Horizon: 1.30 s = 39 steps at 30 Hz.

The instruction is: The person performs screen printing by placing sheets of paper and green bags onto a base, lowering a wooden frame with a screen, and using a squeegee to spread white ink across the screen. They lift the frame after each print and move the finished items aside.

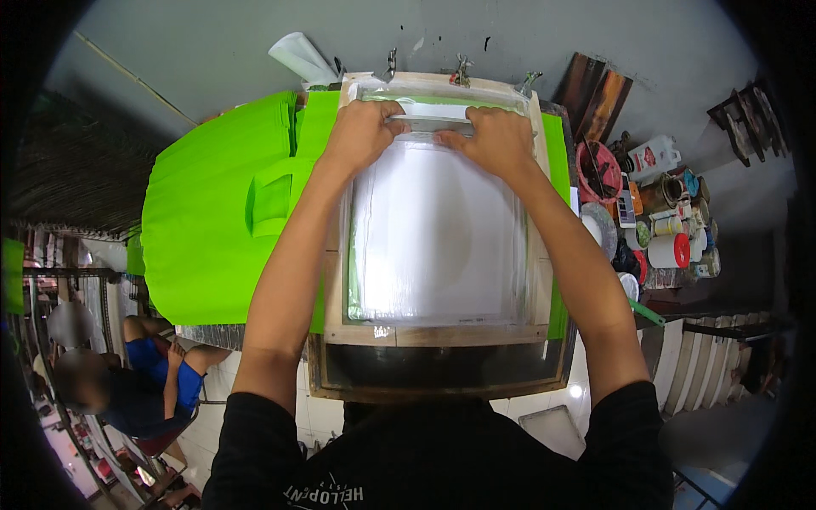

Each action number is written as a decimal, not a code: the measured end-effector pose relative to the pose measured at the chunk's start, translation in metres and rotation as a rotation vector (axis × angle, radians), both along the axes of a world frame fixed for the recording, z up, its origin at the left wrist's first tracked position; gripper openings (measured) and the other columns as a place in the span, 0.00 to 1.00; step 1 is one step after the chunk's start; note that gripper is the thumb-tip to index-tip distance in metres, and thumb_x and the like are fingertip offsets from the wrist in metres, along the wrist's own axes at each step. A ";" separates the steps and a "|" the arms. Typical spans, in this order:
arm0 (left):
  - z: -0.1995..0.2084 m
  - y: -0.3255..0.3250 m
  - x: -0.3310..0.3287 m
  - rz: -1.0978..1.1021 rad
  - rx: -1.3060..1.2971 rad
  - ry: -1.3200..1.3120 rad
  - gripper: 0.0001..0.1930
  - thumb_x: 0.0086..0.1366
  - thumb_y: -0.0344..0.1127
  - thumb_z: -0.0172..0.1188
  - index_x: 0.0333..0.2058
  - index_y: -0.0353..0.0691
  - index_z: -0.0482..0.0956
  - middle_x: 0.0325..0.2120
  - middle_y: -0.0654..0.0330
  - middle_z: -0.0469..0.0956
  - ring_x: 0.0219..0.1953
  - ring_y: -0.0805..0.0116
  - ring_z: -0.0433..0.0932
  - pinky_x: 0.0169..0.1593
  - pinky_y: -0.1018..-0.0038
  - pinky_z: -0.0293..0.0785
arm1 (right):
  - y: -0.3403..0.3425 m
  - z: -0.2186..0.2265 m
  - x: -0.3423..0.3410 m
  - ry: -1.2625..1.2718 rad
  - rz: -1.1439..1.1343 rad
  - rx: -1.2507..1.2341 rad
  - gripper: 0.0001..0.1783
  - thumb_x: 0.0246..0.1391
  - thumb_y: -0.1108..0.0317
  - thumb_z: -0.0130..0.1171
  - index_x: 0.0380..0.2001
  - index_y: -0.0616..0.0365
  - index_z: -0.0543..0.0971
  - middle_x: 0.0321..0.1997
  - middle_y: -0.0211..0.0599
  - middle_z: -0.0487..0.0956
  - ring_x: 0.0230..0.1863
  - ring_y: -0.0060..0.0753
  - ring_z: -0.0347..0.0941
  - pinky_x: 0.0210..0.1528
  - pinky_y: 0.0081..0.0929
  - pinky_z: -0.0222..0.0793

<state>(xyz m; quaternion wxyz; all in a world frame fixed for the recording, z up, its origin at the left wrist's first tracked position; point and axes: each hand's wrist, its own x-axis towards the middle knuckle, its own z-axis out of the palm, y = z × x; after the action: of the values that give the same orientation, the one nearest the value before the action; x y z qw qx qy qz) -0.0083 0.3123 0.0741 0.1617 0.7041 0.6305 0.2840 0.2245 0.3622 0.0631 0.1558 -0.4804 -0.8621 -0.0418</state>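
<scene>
Two hands grip one pale bar (433, 117), the left hand (364, 132) wrapped around its left end and the right hand (503, 140) around its right, so that its bare middle shows between them. The thumbs lie along the near side while the other fingers curl over the far side. The bar sits crosswise near the far end of a wooden frame (433, 335), over the white screen (433, 229) stretched inside. Both ends of the bar are covered by the hands, most of the fingertips are out of sight, and the bar's lower edge is hard to make out. The left forearm hides part of the bright green sheets (204, 195), whose material I cannot tell; at the far left, the view falls into dark blur. The screen is smooth and glossy, with a bright streak of reflected light and wrinkled, clear-looking tape around its border. The frame is pale, flat-planked wood, roughly rectangular, with metal clamps (461, 72) at its far edge. The green sheets lie in a matte, layered stack, with a slot-like opening and softly curved outlines.
</scene>
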 end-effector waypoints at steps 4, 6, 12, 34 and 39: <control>0.000 -0.030 0.001 -0.008 -0.021 0.042 0.17 0.60 0.42 0.69 0.42 0.36 0.86 0.30 0.42 0.83 0.33 0.46 0.83 0.42 0.60 0.77 | -0.029 0.007 0.002 -0.012 0.003 -0.063 0.38 0.48 0.28 0.62 0.28 0.58 0.85 0.27 0.44 0.84 0.31 0.47 0.83 0.35 0.44 0.76; 0.001 -0.047 0.003 -0.002 -0.040 0.027 0.16 0.60 0.41 0.69 0.42 0.37 0.87 0.30 0.43 0.83 0.32 0.46 0.83 0.42 0.61 0.77 | -0.047 0.011 0.004 -0.017 0.002 -0.098 0.38 0.49 0.28 0.61 0.28 0.58 0.85 0.27 0.44 0.84 0.32 0.47 0.83 0.35 0.44 0.76; 0.002 -0.110 0.012 -0.011 -0.051 0.027 0.13 0.61 0.40 0.68 0.40 0.36 0.87 0.29 0.44 0.83 0.32 0.46 0.82 0.41 0.60 0.77 | -0.106 0.006 0.012 0.001 0.023 -0.120 0.36 0.49 0.28 0.62 0.26 0.57 0.84 0.26 0.42 0.83 0.30 0.47 0.81 0.34 0.43 0.76; -0.034 -0.297 0.027 0.118 0.193 0.115 0.55 0.45 0.53 0.80 0.69 0.41 0.62 0.66 0.43 0.67 0.69 0.45 0.65 0.72 0.46 0.49 | -0.259 -0.015 0.053 0.146 0.175 -0.017 0.16 0.43 0.55 0.71 0.25 0.50 0.76 0.29 0.28 0.76 0.33 0.35 0.75 0.34 0.35 0.69; -0.050 -0.304 0.003 0.105 0.430 0.143 0.70 0.40 0.60 0.81 0.74 0.42 0.46 0.72 0.42 0.56 0.74 0.42 0.53 0.74 0.41 0.32 | -0.261 0.015 0.054 0.277 0.207 0.096 0.13 0.39 0.62 0.70 0.30 0.50 0.79 0.36 0.27 0.80 0.38 0.36 0.78 0.39 0.36 0.73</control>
<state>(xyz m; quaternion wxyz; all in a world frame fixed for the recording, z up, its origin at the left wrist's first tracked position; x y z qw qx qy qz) -0.0048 0.0084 0.0240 -0.0518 0.7069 0.6011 0.3692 0.2789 0.1015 0.0780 0.2991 -0.3821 -0.8744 -0.0001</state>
